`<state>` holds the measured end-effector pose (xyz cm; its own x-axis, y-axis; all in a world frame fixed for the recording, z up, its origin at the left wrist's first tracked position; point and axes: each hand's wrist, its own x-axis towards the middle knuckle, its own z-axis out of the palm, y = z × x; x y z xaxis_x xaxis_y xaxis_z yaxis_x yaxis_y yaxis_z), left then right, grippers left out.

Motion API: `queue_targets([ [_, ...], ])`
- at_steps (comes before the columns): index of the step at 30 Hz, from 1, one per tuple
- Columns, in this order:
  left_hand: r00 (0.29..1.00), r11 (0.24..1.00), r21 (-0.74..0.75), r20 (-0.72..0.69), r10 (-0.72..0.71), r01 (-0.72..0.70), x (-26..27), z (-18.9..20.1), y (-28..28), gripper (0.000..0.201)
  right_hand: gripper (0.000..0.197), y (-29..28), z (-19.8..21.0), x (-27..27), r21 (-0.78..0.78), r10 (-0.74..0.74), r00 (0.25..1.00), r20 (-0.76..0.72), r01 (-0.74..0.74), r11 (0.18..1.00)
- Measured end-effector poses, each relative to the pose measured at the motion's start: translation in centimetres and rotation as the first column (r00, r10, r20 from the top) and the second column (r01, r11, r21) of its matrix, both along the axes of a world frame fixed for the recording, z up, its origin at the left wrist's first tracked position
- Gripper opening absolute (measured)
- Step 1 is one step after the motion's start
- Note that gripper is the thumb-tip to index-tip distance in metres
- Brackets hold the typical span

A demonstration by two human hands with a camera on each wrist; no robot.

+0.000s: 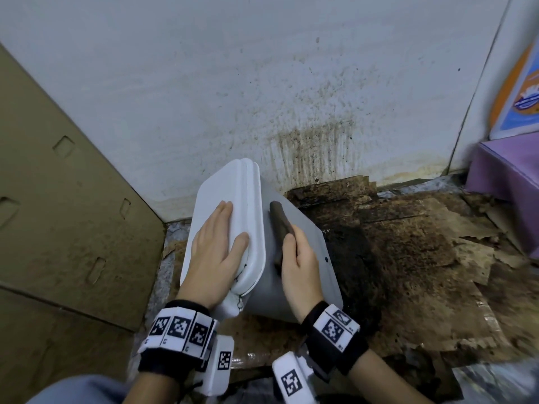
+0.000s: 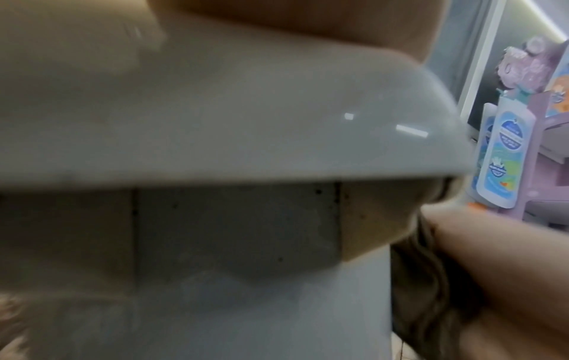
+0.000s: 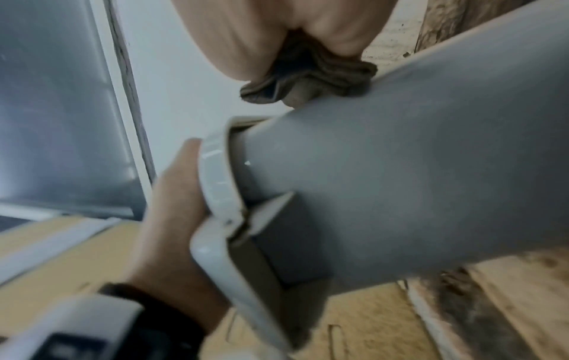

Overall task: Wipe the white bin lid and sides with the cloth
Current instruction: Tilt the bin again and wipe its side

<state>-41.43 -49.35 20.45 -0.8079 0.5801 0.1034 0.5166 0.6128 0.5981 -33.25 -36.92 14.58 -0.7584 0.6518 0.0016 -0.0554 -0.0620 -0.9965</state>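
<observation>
The white bin (image 1: 303,269) leans tilted on the floor with its lid (image 1: 221,188) turned to the left. My left hand (image 1: 217,246) lies flat on the lid with straight fingers, thumb at the lid's rim. My right hand (image 1: 300,263) holds a dark brown cloth (image 1: 278,225) against the bin's grey side, just right of the lid rim. In the right wrist view the cloth (image 3: 311,80) bunches under my palm on the bin side (image 3: 431,170), and my left hand (image 3: 172,219) shows behind the lid edge (image 3: 215,190). The left wrist view shows the lid rim (image 2: 246,121) close up, the cloth (image 2: 431,280) at right.
A stained white wall (image 1: 262,83) stands right behind the bin. Dirty, wet cardboard sheets (image 1: 408,258) cover the floor to the right. A tall cardboard panel (image 1: 58,199) closes the left side. A purple display stand (image 1: 507,176) is at the far right.
</observation>
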Motion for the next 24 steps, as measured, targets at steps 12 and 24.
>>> queue_targets([
  [12,0.998,0.997,0.057,-0.013,-0.06,0.061,1.8,0.0,3.9,0.068,0.036,2.6,4.0,0.5,0.101,0.081,0.997,-0.018,-0.079,0.992],
  [24,0.952,0.756,0.63,0.306,-0.029,-0.18,3.9,2.8,6.9,0.035,0.065,8.6,4.9,3.7,0.192,0.091,0.968,0.234,-0.138,0.972],
])
